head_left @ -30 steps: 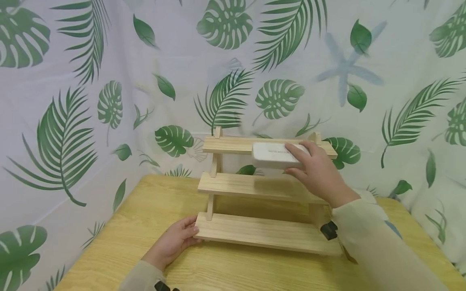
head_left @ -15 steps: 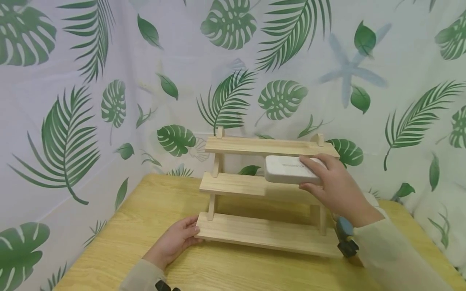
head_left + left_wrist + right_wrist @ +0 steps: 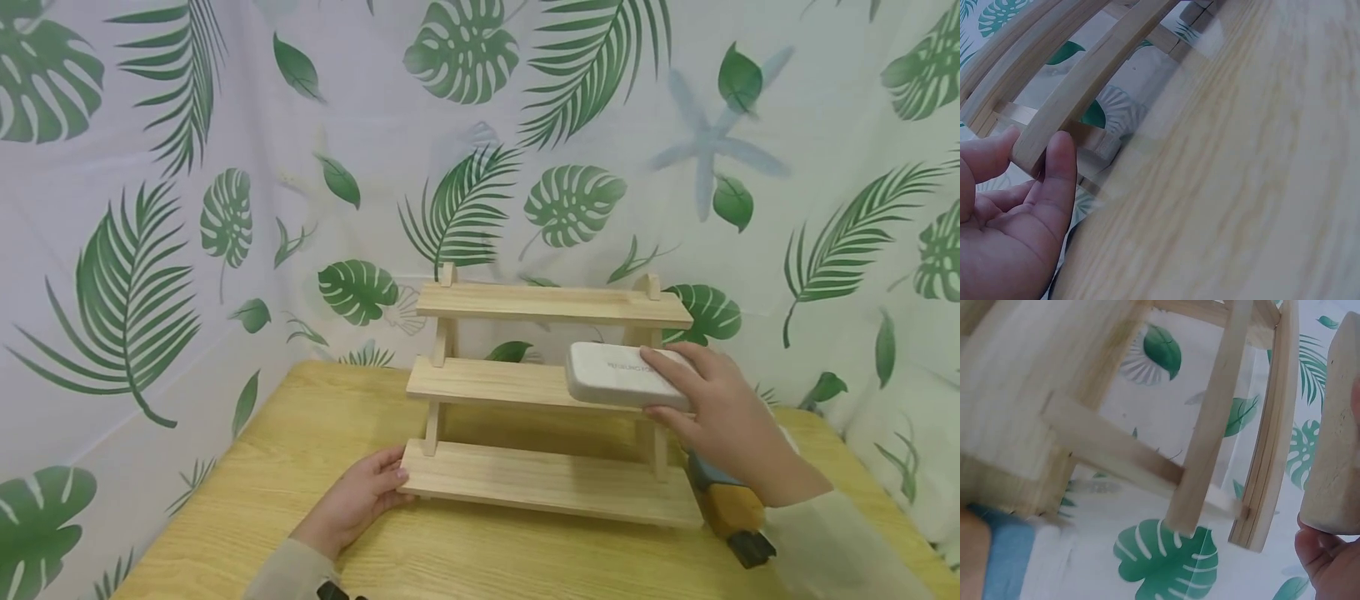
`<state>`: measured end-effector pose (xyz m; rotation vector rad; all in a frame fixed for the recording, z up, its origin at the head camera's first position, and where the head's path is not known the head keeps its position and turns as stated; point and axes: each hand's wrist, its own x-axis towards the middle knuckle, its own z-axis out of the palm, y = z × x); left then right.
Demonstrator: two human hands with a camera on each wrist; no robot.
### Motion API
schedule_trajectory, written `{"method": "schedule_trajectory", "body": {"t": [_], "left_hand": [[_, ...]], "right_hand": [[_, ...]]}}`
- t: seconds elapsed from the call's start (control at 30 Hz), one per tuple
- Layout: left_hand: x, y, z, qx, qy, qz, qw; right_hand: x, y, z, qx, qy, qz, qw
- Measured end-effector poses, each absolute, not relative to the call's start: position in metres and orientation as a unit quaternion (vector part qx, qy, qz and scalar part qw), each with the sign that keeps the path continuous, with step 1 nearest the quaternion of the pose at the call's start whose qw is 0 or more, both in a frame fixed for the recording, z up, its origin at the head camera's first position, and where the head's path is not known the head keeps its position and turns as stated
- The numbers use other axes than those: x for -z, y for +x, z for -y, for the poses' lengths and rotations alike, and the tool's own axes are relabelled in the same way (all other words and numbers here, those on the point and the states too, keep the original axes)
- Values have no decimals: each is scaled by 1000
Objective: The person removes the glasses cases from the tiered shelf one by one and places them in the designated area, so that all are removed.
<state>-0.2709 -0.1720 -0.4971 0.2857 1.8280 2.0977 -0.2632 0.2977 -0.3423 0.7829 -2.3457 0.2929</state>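
A three-tier wooden display stand (image 3: 555, 483) stands on the table. My left hand (image 3: 363, 496) grips the left end of its lowest board; in the left wrist view the thumb and fingers (image 3: 1060, 162) pinch that board end (image 3: 1047, 128). My right hand (image 3: 720, 408) holds a white block (image 3: 615, 371) with rounded edges and small printed lettering on top. The block is raised in front of the middle tier's right part, thumb below and fingers over it. In the right wrist view the block (image 3: 1335, 437) shows at the right edge, apart from the stand.
Beside the stand's right end are an orange block (image 3: 731, 507) and a blue block (image 3: 705, 471), partly hidden by my right arm. A white piece (image 3: 1047, 562) stands by them in the right wrist view. A leaf-print cloth (image 3: 360, 192) hangs behind the wooden table (image 3: 300, 433).
My right hand has moved down and to the right with the white block, from before the top tier to before the middle one. The left hand has kept its hold on the stand.
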Motion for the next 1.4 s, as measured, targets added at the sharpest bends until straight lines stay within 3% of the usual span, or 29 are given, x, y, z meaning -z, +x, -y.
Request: {"method": "schedule_trajectory", "body": {"t": [0.83,1.03,1.4], "left_hand": [[497,-273,174,-737,111,-646,168],[497,-273,173,-736,113,-646,168],[495,-273,173,-737,102,-647,165]], "right_hand": [[387,-217,-373,-98,273,916,277],[401,-205,-392,-55,254,936,236],[434,-182,-433,-55,191,974,109]]}}
